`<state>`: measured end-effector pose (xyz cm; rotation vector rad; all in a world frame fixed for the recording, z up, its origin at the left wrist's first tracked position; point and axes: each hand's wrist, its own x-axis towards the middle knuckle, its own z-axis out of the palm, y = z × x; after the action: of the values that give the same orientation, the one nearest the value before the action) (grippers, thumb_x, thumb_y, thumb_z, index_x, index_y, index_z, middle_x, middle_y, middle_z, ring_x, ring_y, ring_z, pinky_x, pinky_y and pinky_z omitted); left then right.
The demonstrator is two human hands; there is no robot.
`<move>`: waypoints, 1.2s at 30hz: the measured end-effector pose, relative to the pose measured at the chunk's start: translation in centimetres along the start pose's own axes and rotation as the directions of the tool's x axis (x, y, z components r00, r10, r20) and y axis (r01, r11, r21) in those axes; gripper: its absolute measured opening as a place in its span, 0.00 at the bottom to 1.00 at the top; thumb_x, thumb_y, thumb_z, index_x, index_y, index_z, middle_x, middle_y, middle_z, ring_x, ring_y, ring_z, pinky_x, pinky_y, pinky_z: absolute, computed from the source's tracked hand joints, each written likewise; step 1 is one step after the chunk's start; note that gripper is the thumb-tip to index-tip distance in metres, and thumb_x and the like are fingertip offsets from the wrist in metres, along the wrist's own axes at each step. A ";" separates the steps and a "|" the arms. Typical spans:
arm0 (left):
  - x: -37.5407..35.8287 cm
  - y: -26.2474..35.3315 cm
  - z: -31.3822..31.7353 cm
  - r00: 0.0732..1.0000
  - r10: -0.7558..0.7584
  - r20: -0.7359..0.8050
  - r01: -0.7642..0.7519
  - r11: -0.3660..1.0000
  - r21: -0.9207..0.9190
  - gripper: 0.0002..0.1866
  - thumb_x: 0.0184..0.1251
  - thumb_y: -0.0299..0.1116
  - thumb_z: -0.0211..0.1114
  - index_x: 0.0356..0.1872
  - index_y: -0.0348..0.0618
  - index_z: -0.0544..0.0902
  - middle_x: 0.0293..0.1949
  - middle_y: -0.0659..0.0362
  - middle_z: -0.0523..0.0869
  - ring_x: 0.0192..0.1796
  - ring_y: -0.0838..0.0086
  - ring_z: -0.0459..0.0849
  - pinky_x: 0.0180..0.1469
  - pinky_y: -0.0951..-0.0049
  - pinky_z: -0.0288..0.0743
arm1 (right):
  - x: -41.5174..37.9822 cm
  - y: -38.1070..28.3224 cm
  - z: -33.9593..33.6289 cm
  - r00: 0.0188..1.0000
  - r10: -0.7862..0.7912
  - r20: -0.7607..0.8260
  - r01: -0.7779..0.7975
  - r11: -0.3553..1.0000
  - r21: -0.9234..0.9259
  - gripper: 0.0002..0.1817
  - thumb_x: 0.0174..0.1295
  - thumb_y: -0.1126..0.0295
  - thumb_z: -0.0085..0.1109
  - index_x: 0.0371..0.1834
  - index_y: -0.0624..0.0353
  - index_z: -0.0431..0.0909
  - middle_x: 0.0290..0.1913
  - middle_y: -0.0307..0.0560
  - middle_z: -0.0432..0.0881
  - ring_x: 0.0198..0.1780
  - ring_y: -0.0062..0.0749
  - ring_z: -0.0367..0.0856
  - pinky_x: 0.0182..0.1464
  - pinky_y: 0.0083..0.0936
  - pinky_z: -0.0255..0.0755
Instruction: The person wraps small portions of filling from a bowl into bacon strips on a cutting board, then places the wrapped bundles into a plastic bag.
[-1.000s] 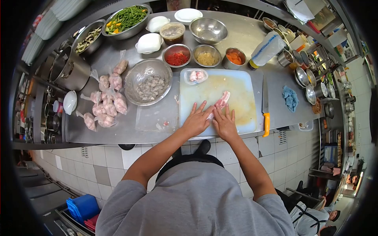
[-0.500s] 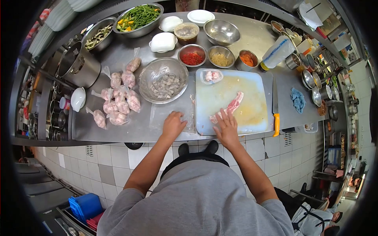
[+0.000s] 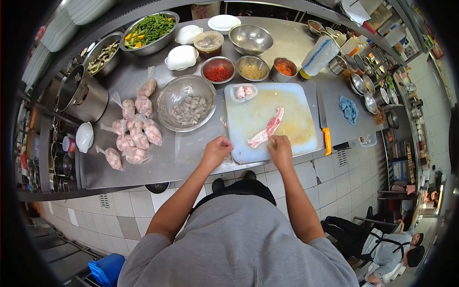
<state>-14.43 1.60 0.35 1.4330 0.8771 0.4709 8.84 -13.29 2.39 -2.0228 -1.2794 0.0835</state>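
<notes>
A strip of raw meat [image 3: 267, 128] lies slantwise on the pale cutting board [image 3: 300, 103]. My right hand [image 3: 280, 146] is at the strip's lower end, fingers drawn together; what they hold, if anything, is too small to tell. Over the board's left front edge, my left hand [image 3: 218, 149] is closed in a pinch, its contents unclear. A small plastic tub with meat pieces [image 3: 244, 92] rests on the board's upper left corner. To the right lies a knife with an orange handle [image 3: 326, 140]. Left of the board is a steel bowl with greyish pieces [image 3: 190, 109].
Several tied bags of meat [image 3: 137, 137] lie on the steel counter's left. Behind the board stand bowls of red strips [image 3: 217, 72], yellowish food [image 3: 250, 71] and orange pieces [image 3: 284, 69]. A blue cloth [image 3: 348, 109] lies right of the knife. Another person [image 3: 387, 248] is at lower right.
My right hand has lifted off the meat and its fingers have come together. My left hand has moved toward the board, away from the counter. The view has shifted and turned slightly.
</notes>
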 end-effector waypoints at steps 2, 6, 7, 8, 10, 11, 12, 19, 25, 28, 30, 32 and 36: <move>1.6 2.4 2.9 0.996 -0.038 0.084 0.046 0.995 -0.093 0.08 0.66 0.29 0.72 0.41 0.36 0.84 0.34 0.60 0.88 0.35 0.80 0.84 0.39 0.73 0.81 | 0.9 0.6 -1.0 0.988 0.120 0.093 -0.119 0.993 -0.016 0.11 0.55 0.73 0.70 0.42 0.60 0.85 0.39 0.56 0.81 0.42 0.50 0.82 0.48 0.43 0.76; 5.0 3.2 8.4 0.969 0.227 0.102 -0.237 0.966 0.103 0.08 0.63 0.30 0.73 0.37 0.35 0.86 0.34 0.55 0.89 0.33 0.70 0.86 0.39 0.67 0.80 | 2.6 3.1 -0.2 0.992 0.040 0.117 -0.027 0.993 -0.115 0.08 0.57 0.71 0.70 0.38 0.61 0.86 0.34 0.53 0.83 0.35 0.47 0.83 0.42 0.41 0.78; 5.7 2.9 8.9 0.969 0.225 0.100 -0.236 0.966 0.109 0.08 0.63 0.30 0.73 0.37 0.35 0.86 0.34 0.55 0.89 0.33 0.70 0.86 0.39 0.67 0.80 | 2.9 3.1 -0.3 0.989 0.058 0.138 -0.050 0.997 -0.056 0.06 0.57 0.72 0.69 0.36 0.61 0.86 0.33 0.53 0.84 0.35 0.48 0.83 0.41 0.40 0.78; 6.3 2.5 9.3 0.950 0.280 0.139 -0.307 0.921 0.242 0.08 0.62 0.30 0.72 0.37 0.36 0.87 0.35 0.53 0.88 0.35 0.64 0.86 0.41 0.65 0.80 | 3.1 3.1 -0.4 0.984 0.075 0.161 -0.077 0.997 0.003 0.05 0.58 0.72 0.68 0.34 0.61 0.86 0.31 0.53 0.85 0.34 0.48 0.84 0.40 0.40 0.79; 6.8 2.3 9.9 0.928 0.326 0.180 -0.371 0.853 0.368 0.08 0.62 0.30 0.72 0.37 0.36 0.88 0.36 0.51 0.87 0.37 0.58 0.86 0.43 0.62 0.80 | 3.5 3.8 0.2 0.956 0.196 0.220 -0.239 0.953 0.188 0.05 0.59 0.74 0.67 0.36 0.62 0.85 0.32 0.53 0.85 0.34 0.48 0.85 0.41 0.38 0.80; 6.7 2.1 9.9 0.908 0.383 0.168 -0.417 0.801 0.431 0.08 0.62 0.31 0.72 0.38 0.37 0.88 0.38 0.50 0.86 0.41 0.55 0.85 0.46 0.61 0.79 | 3.7 4.2 0.4 0.906 0.297 0.301 -0.395 0.851 0.346 0.05 0.59 0.75 0.66 0.37 0.63 0.85 0.34 0.54 0.86 0.35 0.47 0.86 0.42 0.36 0.80; 6.4 2.1 9.8 0.886 0.436 0.157 -0.453 0.742 0.495 0.08 0.62 0.31 0.71 0.39 0.38 0.88 0.39 0.49 0.84 0.45 0.52 0.84 0.48 0.59 0.78 | 3.9 4.2 0.4 0.905 0.289 0.311 -0.392 0.850 0.351 0.05 0.59 0.75 0.66 0.37 0.63 0.85 0.34 0.54 0.86 0.35 0.47 0.86 0.42 0.36 0.80; 3.9 3.2 9.8 0.862 0.507 0.013 -0.409 0.681 0.607 0.07 0.63 0.30 0.70 0.39 0.41 0.87 0.40 0.52 0.83 0.49 0.55 0.82 0.51 0.59 0.77 | 4.9 3.0 0.9 0.945 -0.015 0.326 -0.020 0.994 0.104 0.07 0.57 0.69 0.70 0.34 0.60 0.84 0.34 0.53 0.85 0.36 0.47 0.85 0.40 0.37 0.77; 3.2 2.7 8.5 0.876 0.470 0.105 -0.422 0.644 0.638 0.06 0.66 0.32 0.68 0.39 0.42 0.87 0.38 0.54 0.83 0.48 0.56 0.83 0.49 0.60 0.79 | 5.7 1.1 0.7 0.927 -0.069 0.369 0.051 0.997 0.058 0.08 0.59 0.67 0.69 0.32 0.60 0.84 0.34 0.53 0.85 0.37 0.49 0.84 0.40 0.40 0.77; 2.6 3.5 5.8 0.854 0.520 0.003 -0.418 0.683 0.600 0.06 0.66 0.29 0.67 0.41 0.41 0.88 0.40 0.52 0.84 0.47 0.55 0.84 0.49 0.59 0.79 | 5.5 1.5 1.0 0.904 -0.228 0.361 0.186 0.972 0.146 0.06 0.62 0.70 0.65 0.36 0.61 0.86 0.34 0.54 0.84 0.38 0.49 0.83 0.41 0.40 0.76; 2.6 3.5 2.7 0.790 0.588 -0.174 -0.380 0.693 0.613 0.06 0.65 0.26 0.67 0.41 0.41 0.88 0.40 0.49 0.85 0.46 0.52 0.84 0.50 0.57 0.78 | 5.4 1.4 0.8 0.893 -0.258 0.368 0.226 0.966 0.128 0.05 0.62 0.71 0.65 0.37 0.61 0.86 0.34 0.53 0.83 0.38 0.49 0.83 0.40 0.40 0.76; 3.6 3.3 -2.6 0.782 0.551 -0.291 -0.251 0.706 0.663 0.07 0.66 0.27 0.65 0.41 0.40 0.87 0.39 0.48 0.84 0.47 0.50 0.83 0.52 0.54 0.77 | 6.2 0.3 0.7 0.881 -0.290 0.375 0.267 0.957 0.113 0.05 0.62 0.72 0.65 0.38 0.61 0.86 0.33 0.53 0.82 0.37 0.48 0.83 0.40 0.39 0.76; 6.3 3.8 -11.2 0.751 0.462 -0.472 0.053 0.670 0.740 0.07 0.63 0.29 0.68 0.41 0.42 0.89 0.42 0.48 0.86 0.48 0.51 0.85 0.53 0.56 0.78 | 7.5 -3.4 -0.4 0.934 -0.093 0.344 0.020 0.978 0.209 0.11 0.61 0.72 0.67 0.47 0.59 0.84 0.34 0.50 0.81 0.37 0.41 0.82 0.39 0.35 0.76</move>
<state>-18.17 14.08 3.57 2.1895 1.5677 0.8983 10.15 -6.68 7.10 -1.8456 -1.4803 0.5511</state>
